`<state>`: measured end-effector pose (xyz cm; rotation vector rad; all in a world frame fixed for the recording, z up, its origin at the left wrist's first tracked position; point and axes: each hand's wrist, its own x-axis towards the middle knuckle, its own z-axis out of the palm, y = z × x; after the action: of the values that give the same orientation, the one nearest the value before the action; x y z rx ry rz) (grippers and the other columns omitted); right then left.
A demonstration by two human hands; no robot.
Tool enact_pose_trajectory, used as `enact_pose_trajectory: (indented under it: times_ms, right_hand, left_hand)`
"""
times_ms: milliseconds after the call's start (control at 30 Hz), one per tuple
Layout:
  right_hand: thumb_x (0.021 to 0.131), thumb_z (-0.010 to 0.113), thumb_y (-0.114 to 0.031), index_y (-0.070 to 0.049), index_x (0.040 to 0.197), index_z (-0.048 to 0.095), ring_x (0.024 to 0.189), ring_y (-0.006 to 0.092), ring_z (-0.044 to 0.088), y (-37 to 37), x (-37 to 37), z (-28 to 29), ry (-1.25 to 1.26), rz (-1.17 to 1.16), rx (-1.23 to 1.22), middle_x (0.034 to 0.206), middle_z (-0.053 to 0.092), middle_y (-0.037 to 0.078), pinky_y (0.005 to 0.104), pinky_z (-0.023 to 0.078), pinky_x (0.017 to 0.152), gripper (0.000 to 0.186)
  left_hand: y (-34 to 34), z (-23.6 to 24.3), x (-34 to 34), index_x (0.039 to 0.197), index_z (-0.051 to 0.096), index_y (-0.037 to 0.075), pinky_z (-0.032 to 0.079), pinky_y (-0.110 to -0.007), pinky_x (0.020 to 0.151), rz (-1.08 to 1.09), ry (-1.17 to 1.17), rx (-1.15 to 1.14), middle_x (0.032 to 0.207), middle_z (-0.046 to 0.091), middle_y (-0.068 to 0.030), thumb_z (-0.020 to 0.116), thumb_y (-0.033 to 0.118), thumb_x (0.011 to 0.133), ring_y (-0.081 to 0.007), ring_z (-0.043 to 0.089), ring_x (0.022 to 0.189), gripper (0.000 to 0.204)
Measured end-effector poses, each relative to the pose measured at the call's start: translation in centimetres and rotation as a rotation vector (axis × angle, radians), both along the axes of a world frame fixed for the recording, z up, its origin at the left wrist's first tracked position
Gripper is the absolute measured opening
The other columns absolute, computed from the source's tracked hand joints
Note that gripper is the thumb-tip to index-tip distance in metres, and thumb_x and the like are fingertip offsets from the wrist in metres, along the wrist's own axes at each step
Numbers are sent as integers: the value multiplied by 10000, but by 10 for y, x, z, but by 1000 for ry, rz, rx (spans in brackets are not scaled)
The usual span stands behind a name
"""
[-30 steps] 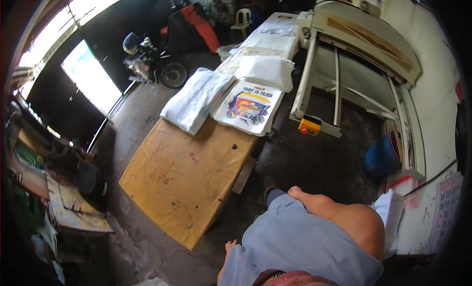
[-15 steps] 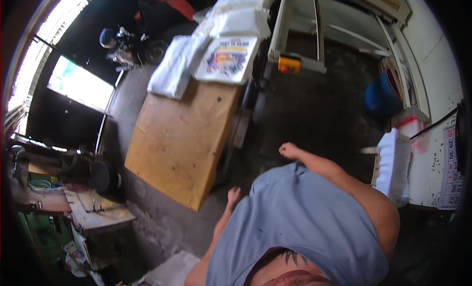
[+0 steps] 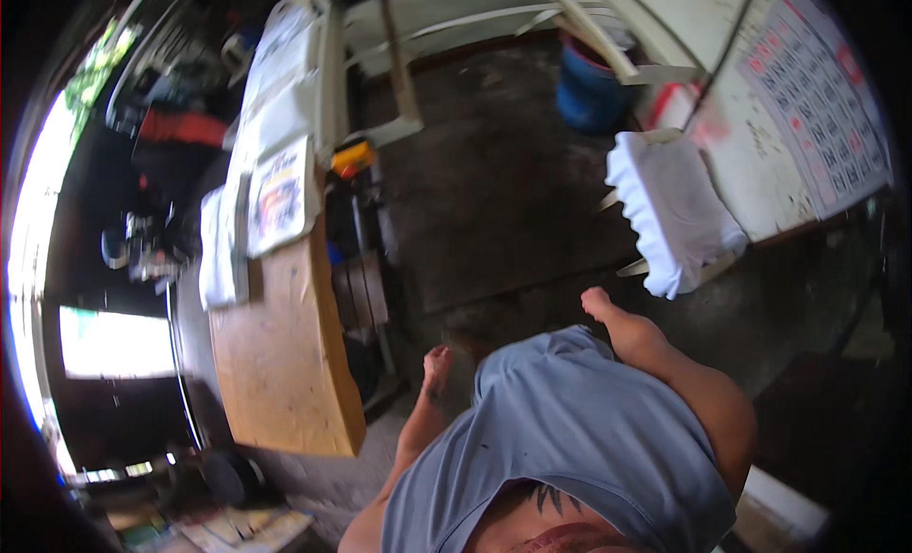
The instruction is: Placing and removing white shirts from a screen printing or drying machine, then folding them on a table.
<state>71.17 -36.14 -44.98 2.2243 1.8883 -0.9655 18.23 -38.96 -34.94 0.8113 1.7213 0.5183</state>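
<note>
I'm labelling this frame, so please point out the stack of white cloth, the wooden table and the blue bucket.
stack of white cloth [image 3: 676, 211]: head view, on the middle of its top sheet.
wooden table [image 3: 275, 363]: head view, on the bare board.
blue bucket [image 3: 587, 95]: head view, on its side wall.
</note>
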Motion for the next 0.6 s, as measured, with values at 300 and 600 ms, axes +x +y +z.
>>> enact_pose_trajectory:
  times_ms: [300, 600]
  right_hand:
    - [835, 471, -158, 21, 918, 721, 1012, 410, 641, -147, 52, 26, -17, -57, -297, 1031, 675, 252, 471, 513, 886, 318]
    - [846, 566, -259, -62, 741, 694, 655, 205, 658, -126, 12, 89, 504, -541, 58, 719, 684, 94, 363, 513, 613, 258]
  left_hand:
    - [-30, 39, 162, 1120, 692, 62, 526, -362, 812, -711, 280, 113, 1011, 724, -131, 630, 325, 887, -257, 692, 937, 357]
    - [41, 61, 202, 1072, 713, 101, 528, -382, 820, -1030, 368, -50, 1001, 716, -155, 588, 369, 882, -255, 691, 951, 352]
